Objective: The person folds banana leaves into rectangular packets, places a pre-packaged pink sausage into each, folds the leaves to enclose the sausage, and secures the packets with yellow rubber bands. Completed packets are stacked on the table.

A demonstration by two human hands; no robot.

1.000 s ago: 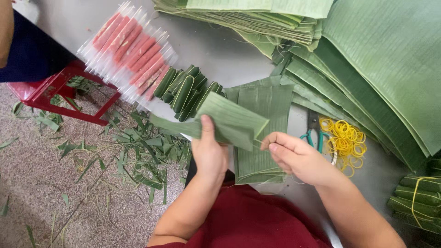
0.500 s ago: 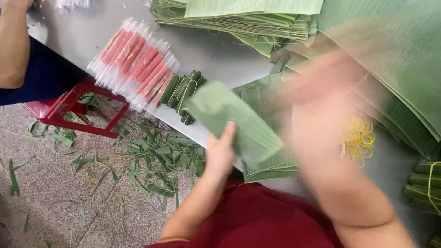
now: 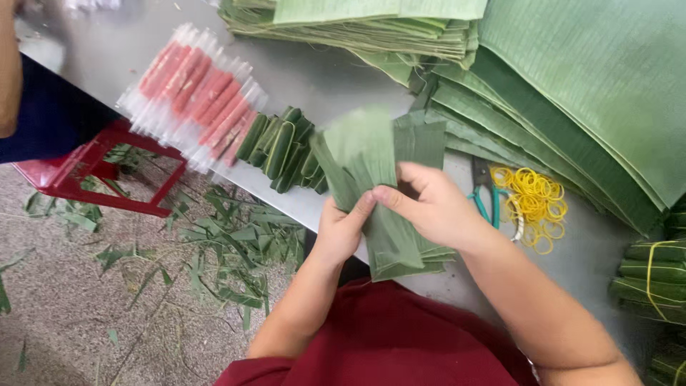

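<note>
Both hands hold a folded green leaf strip (image 3: 361, 154) upright above a stack of cut leaf pieces (image 3: 407, 243) at the table's near edge. My left hand (image 3: 341, 230) grips the strip from below at its lower left. My right hand (image 3: 434, 207) pinches it from the right, thumb meeting the left fingers. The strip's top is blurred. Just left of the hands lie several small wrapped green leaf rolls (image 3: 282, 150).
Pink sausages in clear wrappers (image 3: 196, 93) lie at the far left of the grey table (image 3: 321, 78). Big leaf stacks (image 3: 593, 93) fill the right and back. Yellow rubber bands (image 3: 536, 207), teal scissors (image 3: 484, 204), tied bundles (image 3: 654, 275), a red stool (image 3: 93, 179), another person's arm (image 3: 8, 68).
My right hand swept in from the right and now pinches the leaf strip with the left. The strip has swung from lying flat and slanted to standing upright.
</note>
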